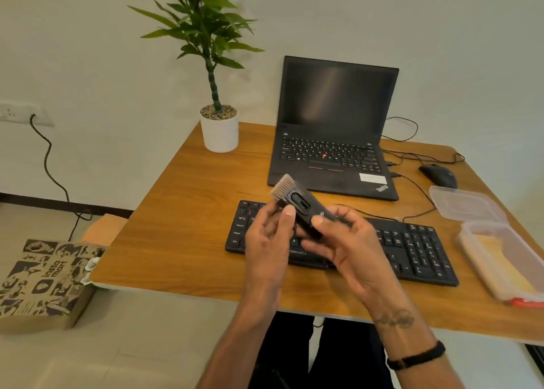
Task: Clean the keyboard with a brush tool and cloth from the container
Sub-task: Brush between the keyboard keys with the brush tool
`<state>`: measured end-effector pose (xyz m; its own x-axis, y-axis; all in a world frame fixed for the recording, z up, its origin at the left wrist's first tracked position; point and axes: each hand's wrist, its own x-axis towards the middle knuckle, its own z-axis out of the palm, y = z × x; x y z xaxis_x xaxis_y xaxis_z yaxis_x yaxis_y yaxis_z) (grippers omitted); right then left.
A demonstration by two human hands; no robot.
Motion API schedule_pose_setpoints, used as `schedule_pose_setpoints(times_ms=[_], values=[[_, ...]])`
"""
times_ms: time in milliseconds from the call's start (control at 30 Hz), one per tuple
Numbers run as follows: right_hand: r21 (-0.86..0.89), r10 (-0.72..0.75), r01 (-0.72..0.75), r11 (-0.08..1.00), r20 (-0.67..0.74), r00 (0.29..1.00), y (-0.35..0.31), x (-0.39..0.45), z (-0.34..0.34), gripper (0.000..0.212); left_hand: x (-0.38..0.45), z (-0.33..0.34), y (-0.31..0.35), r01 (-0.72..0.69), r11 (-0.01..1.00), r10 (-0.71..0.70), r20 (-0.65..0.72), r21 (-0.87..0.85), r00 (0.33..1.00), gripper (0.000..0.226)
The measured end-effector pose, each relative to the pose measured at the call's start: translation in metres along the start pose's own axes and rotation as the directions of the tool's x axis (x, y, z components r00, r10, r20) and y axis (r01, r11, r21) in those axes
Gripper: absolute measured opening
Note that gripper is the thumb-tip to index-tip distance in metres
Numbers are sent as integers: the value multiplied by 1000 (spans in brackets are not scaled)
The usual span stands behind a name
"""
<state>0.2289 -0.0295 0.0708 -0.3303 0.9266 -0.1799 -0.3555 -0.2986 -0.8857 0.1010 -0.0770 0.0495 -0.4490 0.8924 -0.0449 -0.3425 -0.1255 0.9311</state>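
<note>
Both of my hands hold a black brush tool above the left half of the black keyboard. Its pale bristles point up and to the left. My left hand grips the tool near the bristle end, thumb on its top face. My right hand pinches the tool's lower end between thumb and fingers. The clear plastic container lies open at the right of the desk, with a yellow cloth inside it. The hands hide part of the keyboard.
An open black laptop stands behind the keyboard, a mouse and cables to its right. The container's lid lies beside the mouse. A potted plant stands at the desk's far left corner. A printed paper bag sits on the floor at left.
</note>
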Motion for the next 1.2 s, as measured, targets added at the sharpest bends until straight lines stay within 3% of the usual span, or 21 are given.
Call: schedule_pose_setpoints(times_ms=[167,333,500,767,1200], values=[[-112,8,-8,994,2,1000,15,-27,-15,40,-7,19,-6,7,993,-26,169,115,985,19],[-79,-109,95,992,-196,975,20,-34,-25,40,-16,31,-19,-20,988,-28,304,155,952,28],[-175,-215,180,968,-205,955,20,-37,-34,30,-17,32,-20,11,993,-52,358,114,932,34],[-68,-180,170,983,-197,964,20,-31,-39,36,-15,37,-23,65,997,-77,348,46,934,38],[-77,-73,66,995,-94,993,26,-25,-27,32,-4,23,-23,186,980,-173,168,-70,971,49]])
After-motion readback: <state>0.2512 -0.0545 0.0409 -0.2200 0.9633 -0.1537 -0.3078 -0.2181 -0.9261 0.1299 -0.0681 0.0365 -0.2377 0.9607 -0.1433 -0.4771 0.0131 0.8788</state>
